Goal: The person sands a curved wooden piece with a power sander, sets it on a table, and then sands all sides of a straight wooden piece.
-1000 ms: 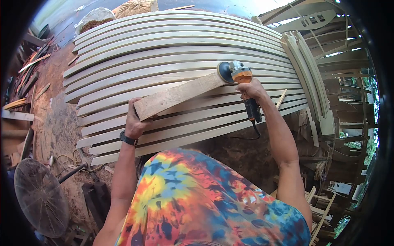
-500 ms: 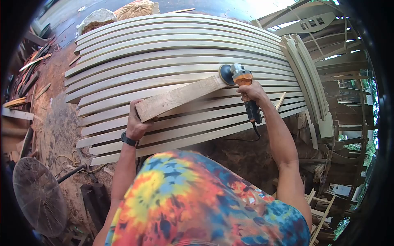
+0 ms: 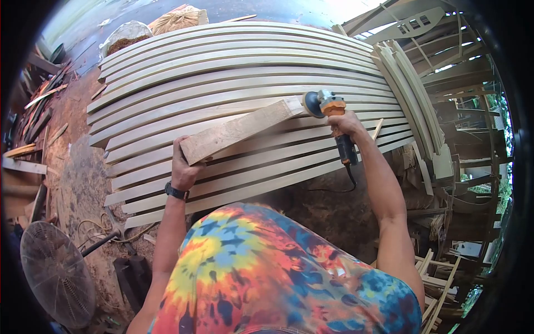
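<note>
My left hand (image 3: 187, 163) is wrapped round the near end of a thick wooden block (image 3: 239, 129), which lies slanted over a row of long pale planks (image 3: 161, 146). In my right hand (image 3: 345, 123) is an orange and black angle grinder (image 3: 334, 107), gripped by its body. Its round sanding disc (image 3: 313, 104) stands upright at the block's far end, right by the edge. A paler, freshly sanded patch shows on that end of the block. The grinder's black cord (image 3: 352, 179) hangs down from its handle.
Stacked boards (image 3: 409, 94) lie across the planks' right ends. A round fan (image 3: 57, 274) stands at lower left, with cords on the dirt floor beside it. Scrap wood (image 3: 47, 100) lies far left. A sack of shavings (image 3: 127, 38) sits at the back.
The grinder in my right hand has shifted slightly right and down, off the block's top toward its end edge. My left hand keeps its grip on the block. The view has shifted a little.
</note>
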Demonstrator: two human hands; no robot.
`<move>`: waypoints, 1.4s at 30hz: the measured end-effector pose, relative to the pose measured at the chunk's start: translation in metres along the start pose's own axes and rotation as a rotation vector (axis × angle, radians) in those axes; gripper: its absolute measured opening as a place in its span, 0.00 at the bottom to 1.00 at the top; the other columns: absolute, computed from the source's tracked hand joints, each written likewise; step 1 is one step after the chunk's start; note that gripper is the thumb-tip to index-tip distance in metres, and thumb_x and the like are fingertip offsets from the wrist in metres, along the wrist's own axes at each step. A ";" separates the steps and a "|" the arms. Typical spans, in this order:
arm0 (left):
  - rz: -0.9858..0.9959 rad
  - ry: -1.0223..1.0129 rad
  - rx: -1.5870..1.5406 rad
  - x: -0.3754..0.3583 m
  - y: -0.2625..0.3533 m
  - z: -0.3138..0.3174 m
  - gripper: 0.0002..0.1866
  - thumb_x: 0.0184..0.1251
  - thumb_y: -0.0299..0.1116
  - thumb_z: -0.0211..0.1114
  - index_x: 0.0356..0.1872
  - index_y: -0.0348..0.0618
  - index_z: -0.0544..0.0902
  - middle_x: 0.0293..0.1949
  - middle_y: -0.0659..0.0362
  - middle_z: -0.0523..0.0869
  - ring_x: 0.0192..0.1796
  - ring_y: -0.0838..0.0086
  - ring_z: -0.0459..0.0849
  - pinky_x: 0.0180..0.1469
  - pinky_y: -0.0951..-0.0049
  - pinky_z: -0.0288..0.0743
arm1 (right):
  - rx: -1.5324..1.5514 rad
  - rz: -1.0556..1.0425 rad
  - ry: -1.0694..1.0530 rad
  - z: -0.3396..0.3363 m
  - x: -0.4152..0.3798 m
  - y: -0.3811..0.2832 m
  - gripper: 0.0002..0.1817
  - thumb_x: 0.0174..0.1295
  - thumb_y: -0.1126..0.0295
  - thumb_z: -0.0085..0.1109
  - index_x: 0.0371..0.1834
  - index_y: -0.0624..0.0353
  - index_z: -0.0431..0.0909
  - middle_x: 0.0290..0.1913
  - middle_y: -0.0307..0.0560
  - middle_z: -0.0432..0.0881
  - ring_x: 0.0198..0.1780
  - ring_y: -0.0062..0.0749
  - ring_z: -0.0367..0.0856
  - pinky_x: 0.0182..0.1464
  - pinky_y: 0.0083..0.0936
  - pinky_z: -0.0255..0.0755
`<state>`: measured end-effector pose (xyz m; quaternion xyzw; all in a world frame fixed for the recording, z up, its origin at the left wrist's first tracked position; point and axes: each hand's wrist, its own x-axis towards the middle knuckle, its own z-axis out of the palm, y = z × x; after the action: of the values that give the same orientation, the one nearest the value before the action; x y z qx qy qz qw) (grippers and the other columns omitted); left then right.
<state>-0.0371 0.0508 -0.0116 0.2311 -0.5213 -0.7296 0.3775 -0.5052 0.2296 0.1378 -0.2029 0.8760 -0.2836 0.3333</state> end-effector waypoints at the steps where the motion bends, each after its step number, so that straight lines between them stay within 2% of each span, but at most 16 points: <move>1: 0.005 -0.008 0.004 0.000 -0.001 -0.001 0.43 0.50 0.06 0.65 0.68 0.47 0.63 0.60 0.52 0.82 0.57 0.58 0.91 0.56 0.60 0.91 | 0.001 0.003 0.002 -0.006 0.000 0.008 0.12 0.53 0.70 0.77 0.35 0.64 0.84 0.27 0.43 0.83 0.24 0.29 0.84 0.27 0.29 0.80; 3: 0.017 -0.016 0.009 0.002 -0.002 -0.004 0.42 0.51 0.07 0.65 0.69 0.47 0.63 0.60 0.51 0.81 0.58 0.58 0.90 0.56 0.60 0.91 | 0.182 0.037 0.026 -0.014 0.002 0.012 0.14 0.53 0.70 0.78 0.38 0.65 0.84 0.28 0.44 0.84 0.24 0.31 0.84 0.28 0.30 0.82; 10: 0.007 -0.007 -0.021 0.004 0.001 0.000 0.44 0.50 0.06 0.65 0.72 0.46 0.65 0.63 0.50 0.81 0.62 0.56 0.88 0.58 0.57 0.91 | 0.193 0.008 -0.044 -0.007 -0.004 0.006 0.16 0.55 0.70 0.78 0.42 0.65 0.84 0.30 0.44 0.84 0.25 0.31 0.85 0.29 0.31 0.84; 18: 0.001 -0.030 -0.002 0.006 0.000 -0.005 0.44 0.49 0.07 0.65 0.71 0.46 0.65 0.63 0.50 0.80 0.63 0.56 0.88 0.58 0.57 0.92 | 0.098 -0.002 -0.076 0.013 0.008 -0.011 0.15 0.54 0.70 0.80 0.39 0.64 0.85 0.29 0.43 0.84 0.25 0.31 0.85 0.29 0.30 0.84; 26: -0.006 -0.040 0.010 0.005 0.002 -0.004 0.43 0.50 0.08 0.68 0.70 0.47 0.66 0.60 0.51 0.83 0.53 0.60 0.92 0.52 0.63 0.90 | 0.035 -0.113 -0.131 0.031 -0.017 -0.035 0.14 0.53 0.71 0.79 0.39 0.65 0.85 0.29 0.43 0.83 0.26 0.29 0.84 0.29 0.30 0.83; 36: -0.029 -0.040 -0.012 0.006 0.001 -0.006 0.45 0.45 0.08 0.70 0.68 0.47 0.68 0.59 0.54 0.83 0.57 0.61 0.90 0.55 0.62 0.90 | 0.003 -0.077 -0.141 0.030 -0.009 -0.038 0.14 0.53 0.69 0.78 0.35 0.63 0.83 0.28 0.43 0.82 0.25 0.28 0.84 0.29 0.30 0.82; 42: -0.031 -0.042 -0.019 0.006 -0.004 -0.010 0.46 0.43 0.09 0.72 0.69 0.47 0.68 0.60 0.55 0.82 0.59 0.61 0.89 0.56 0.61 0.90 | 0.024 -0.143 -0.174 0.034 -0.012 -0.039 0.11 0.53 0.71 0.77 0.32 0.62 0.83 0.25 0.42 0.81 0.24 0.27 0.83 0.27 0.29 0.80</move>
<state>-0.0345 0.0406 -0.0189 0.2200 -0.5185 -0.7451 0.3572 -0.4666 0.1945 0.1478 -0.2846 0.8236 -0.2983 0.3895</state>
